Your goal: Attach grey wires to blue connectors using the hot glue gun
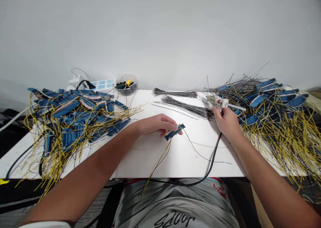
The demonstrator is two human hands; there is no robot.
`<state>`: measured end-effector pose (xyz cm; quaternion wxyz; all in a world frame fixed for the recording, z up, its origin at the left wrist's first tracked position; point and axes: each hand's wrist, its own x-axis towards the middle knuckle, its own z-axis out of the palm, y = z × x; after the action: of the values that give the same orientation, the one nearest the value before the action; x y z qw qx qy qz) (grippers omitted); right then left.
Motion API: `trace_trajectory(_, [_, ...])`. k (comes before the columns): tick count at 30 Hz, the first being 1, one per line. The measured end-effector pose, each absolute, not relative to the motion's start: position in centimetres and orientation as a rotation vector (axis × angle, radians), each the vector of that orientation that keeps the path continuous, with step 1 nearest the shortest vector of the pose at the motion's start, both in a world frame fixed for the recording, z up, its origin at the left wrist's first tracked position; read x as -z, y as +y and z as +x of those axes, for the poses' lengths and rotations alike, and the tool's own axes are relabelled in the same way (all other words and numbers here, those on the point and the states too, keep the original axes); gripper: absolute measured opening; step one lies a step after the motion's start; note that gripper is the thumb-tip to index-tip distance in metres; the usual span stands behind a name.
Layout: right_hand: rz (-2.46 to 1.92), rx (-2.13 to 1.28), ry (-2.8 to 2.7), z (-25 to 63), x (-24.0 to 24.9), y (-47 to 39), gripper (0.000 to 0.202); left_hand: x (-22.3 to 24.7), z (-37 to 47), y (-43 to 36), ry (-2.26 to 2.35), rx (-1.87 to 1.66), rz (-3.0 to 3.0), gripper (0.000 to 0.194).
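My left hand (164,125) pinches a small blue plastic part (175,131) above the middle of the table. Thin yellow and dark wires (160,159) trail from it toward the table's front edge, and a dark wire curves off to the right. In my right hand (227,119) is a whitish hot glue gun (220,102), with a white stick jutting from its right end and a black cord (213,157) hanging below. My fingers cover part of its body. Just left of the gun lies a bundle of thin grey wires (187,107).
Blue parts with yellow wires (72,104) are heaped at the left, and another wired heap (265,101) fills the right. A second wire bundle (175,93) lies farther back. A round tub (127,84) and power strip (102,85) stand near the wall.
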<state>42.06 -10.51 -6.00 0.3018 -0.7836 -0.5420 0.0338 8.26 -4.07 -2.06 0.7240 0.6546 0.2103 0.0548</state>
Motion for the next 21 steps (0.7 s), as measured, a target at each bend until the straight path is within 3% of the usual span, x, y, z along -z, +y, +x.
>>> trace_trajectory(8, [-2.098, -0.066, -1.395, 41.2, 4.9, -12.9, 0.040, 2.3, 8.2, -4.1, 0.483, -0.151, 1.436, 0.038])
trace_trajectory(11, [-1.937, 0.070, -1.178, 39.3, 3.7, -15.7, 0.046, 2.3, 8.2, -4.1, 0.470, -0.135, 1.441, 0.040])
trace_trajectory(13, [-1.792, 0.072, -1.208, 37.6, 2.6, -16.8, 0.038, 2.3, 8.1, -4.0, 0.454, -0.118, 1.456, 0.040])
trace_trajectory(16, [-1.631, -0.279, -1.528, 34.6, 0.7, -15.5, 0.029, 2.2, 8.0, -4.0, 0.431, -0.084, 1.490, 0.039])
trace_trajectory(21, [-1.434, -0.790, -1.952, 28.5, -0.4, -6.3, 0.028, 1.9, 7.8, -3.9, 0.402, -0.040, 1.509, 0.035])
